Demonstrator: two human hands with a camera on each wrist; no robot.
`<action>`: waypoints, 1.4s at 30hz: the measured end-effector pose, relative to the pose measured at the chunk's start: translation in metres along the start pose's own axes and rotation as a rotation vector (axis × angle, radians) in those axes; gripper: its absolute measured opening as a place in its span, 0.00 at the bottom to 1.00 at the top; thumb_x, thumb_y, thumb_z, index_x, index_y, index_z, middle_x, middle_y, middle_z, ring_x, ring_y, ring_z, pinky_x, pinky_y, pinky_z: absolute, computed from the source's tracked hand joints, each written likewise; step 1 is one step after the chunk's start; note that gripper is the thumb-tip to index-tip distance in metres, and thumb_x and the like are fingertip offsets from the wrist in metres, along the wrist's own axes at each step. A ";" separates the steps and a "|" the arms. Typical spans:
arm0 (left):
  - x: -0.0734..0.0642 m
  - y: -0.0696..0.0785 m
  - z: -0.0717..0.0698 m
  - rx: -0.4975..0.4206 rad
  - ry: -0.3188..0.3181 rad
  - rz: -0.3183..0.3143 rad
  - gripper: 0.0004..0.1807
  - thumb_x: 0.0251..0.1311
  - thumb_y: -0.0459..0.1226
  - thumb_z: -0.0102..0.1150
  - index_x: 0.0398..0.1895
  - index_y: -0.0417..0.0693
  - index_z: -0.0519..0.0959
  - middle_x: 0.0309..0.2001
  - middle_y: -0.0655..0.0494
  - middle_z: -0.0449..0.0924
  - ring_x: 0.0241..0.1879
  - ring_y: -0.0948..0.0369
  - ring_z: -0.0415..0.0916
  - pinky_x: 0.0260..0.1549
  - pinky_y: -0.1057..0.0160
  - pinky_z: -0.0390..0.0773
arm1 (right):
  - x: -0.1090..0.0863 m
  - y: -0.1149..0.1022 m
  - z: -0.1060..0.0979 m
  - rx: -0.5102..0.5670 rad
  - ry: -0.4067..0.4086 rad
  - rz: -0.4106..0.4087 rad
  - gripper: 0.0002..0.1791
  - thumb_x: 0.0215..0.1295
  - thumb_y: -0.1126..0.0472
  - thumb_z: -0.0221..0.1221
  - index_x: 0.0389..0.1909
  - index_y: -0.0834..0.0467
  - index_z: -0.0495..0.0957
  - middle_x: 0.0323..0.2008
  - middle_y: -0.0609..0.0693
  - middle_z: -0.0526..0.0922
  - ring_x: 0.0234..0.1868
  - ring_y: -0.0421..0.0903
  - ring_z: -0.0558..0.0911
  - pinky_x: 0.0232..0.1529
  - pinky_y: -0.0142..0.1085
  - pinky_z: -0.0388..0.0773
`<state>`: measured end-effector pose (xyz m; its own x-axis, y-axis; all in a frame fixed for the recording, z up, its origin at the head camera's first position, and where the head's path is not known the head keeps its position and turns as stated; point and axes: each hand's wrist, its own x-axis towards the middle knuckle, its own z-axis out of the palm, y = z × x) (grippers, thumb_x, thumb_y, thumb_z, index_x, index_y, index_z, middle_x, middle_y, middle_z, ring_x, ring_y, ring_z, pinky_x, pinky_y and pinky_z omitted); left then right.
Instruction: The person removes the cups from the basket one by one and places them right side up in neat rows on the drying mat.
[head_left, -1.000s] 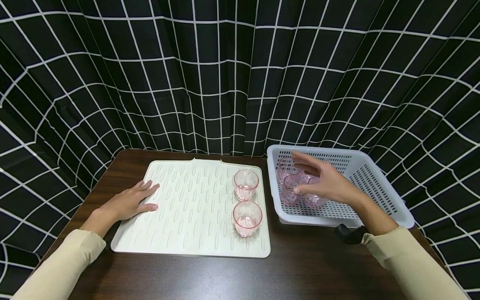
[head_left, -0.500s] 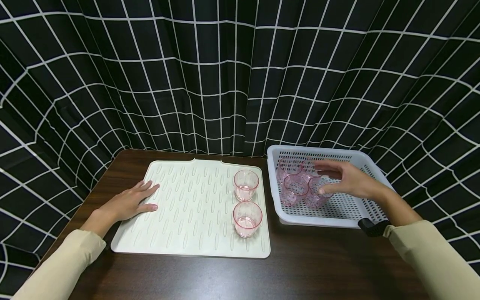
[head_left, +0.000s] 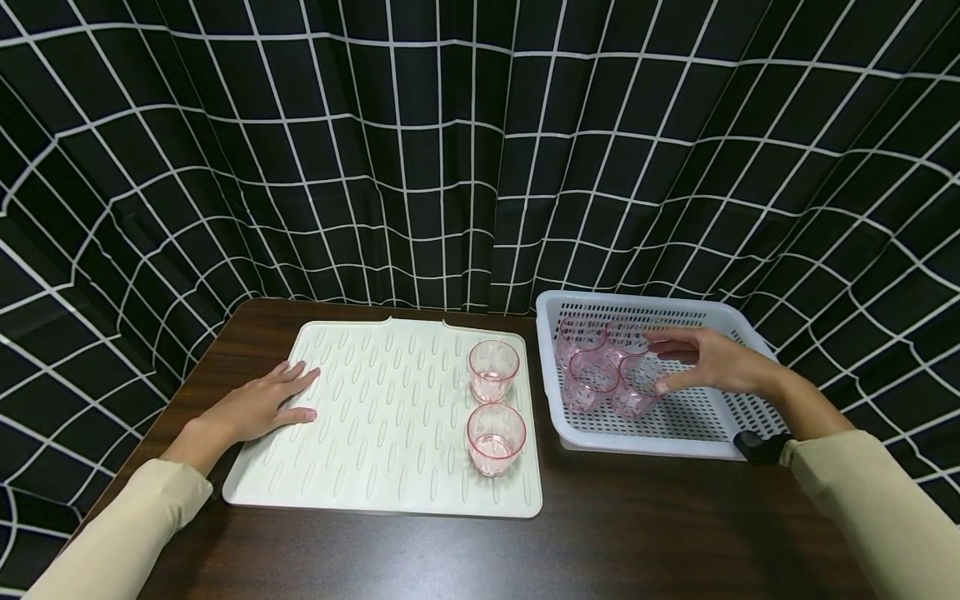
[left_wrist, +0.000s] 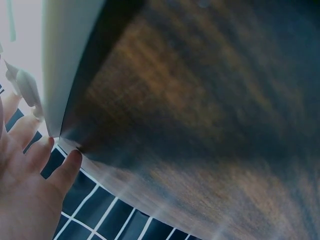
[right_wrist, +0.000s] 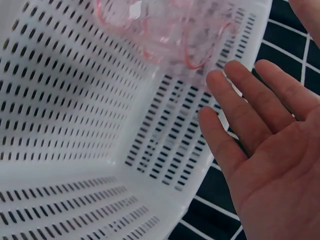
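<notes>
My left hand (head_left: 258, 406) rests flat, fingers spread, on the left edge of a white draining tray (head_left: 360, 417) with raised oval ridges. Two clear pink-rimmed glasses, a rear glass (head_left: 493, 371) and a front glass (head_left: 496, 440), stand upright near the tray's right edge. Inside a white perforated plastic basket (head_left: 558, 417), several similar glasses (head_left: 593, 382) are grouped at the left. Over the basket, my right hand (head_left: 716, 362) has its fingers extended and thumb apart, beside the nearest right glass (head_left: 639, 392). The right wrist view shows this hand (right_wrist: 280, 145) holding nothing.
Tray and basket sit side by side on a dark brown wooden table (head_left: 600, 525). Behind and around the table hangs a black curtain (head_left: 450, 167) with a white grid. In the left wrist view, the tabletop (left_wrist: 200, 100) fills most of the picture.
My right hand has moved right, from above the grouped glasses to their right side, uncovering more of them. The left hand and the two glasses on the tray stay put.
</notes>
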<state>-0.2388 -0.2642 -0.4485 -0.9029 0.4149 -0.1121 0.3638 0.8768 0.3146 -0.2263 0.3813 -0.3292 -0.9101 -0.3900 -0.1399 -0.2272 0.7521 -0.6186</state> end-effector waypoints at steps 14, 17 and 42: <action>0.000 0.000 -0.001 -0.004 0.006 -0.004 0.47 0.62 0.63 0.57 0.76 0.46 0.61 0.75 0.34 0.53 0.74 0.33 0.45 0.61 0.26 0.55 | 0.007 0.002 0.000 -0.124 -0.059 0.069 0.51 0.53 0.52 0.75 0.70 0.73 0.60 0.64 0.73 0.69 0.62 0.72 0.72 0.59 0.62 0.70; 0.000 0.001 0.000 -0.002 0.004 -0.003 0.47 0.61 0.64 0.56 0.76 0.46 0.61 0.75 0.34 0.53 0.73 0.32 0.46 0.61 0.26 0.55 | 0.010 0.002 0.000 -0.144 -0.064 0.081 0.53 0.51 0.50 0.76 0.70 0.72 0.60 0.64 0.72 0.70 0.61 0.71 0.73 0.58 0.62 0.72; 0.000 0.001 -0.001 0.000 -0.002 -0.017 0.48 0.60 0.65 0.57 0.76 0.47 0.61 0.75 0.35 0.53 0.74 0.33 0.45 0.61 0.26 0.55 | 0.023 -0.009 0.012 -0.236 -0.142 0.081 0.53 0.46 0.56 0.78 0.70 0.70 0.61 0.61 0.73 0.72 0.56 0.68 0.77 0.52 0.57 0.78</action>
<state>-0.2389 -0.2631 -0.4473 -0.9085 0.4006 -0.1192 0.3485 0.8836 0.3128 -0.2408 0.3587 -0.3362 -0.8748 -0.3814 -0.2988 -0.2453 0.8804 -0.4059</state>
